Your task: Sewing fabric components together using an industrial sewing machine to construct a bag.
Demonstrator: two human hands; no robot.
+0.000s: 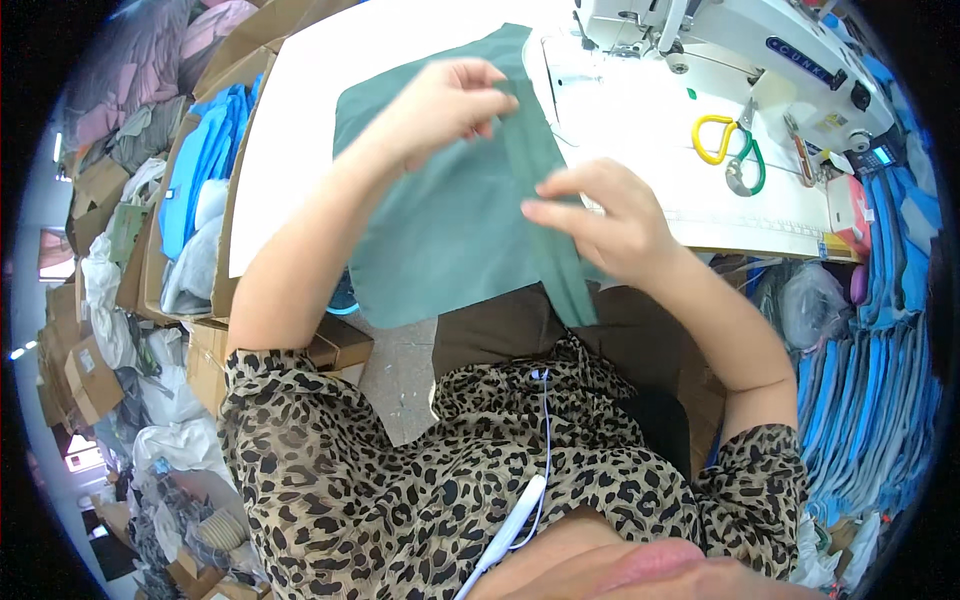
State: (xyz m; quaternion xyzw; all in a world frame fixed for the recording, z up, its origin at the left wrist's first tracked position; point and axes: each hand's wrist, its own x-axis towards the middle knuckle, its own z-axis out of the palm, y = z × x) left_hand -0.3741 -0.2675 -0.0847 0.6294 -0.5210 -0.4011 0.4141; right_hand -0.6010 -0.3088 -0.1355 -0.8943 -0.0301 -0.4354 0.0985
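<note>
A green fabric panel (440,230) with rounded corners lies over the table's front edge and hangs toward my lap. Along its right side runs a narrow, folded green fabric strip (535,170), whose lower end hangs past the panel over my dark trousers. My left hand (445,110) is closed, pinching the strip near its upper part. Lower down, my right hand (615,215) has thumb and forefinger closed at the strip's edge; it is slightly blurred by motion.
A white sewing machine (740,50) stands at the back right. On its bed lie yellow-and-green-handled scissors (740,150) and a small snipper (800,150). At left is a cardboard box (160,230) with blue garments; stacked blue and grey pieces (870,420) are at right.
</note>
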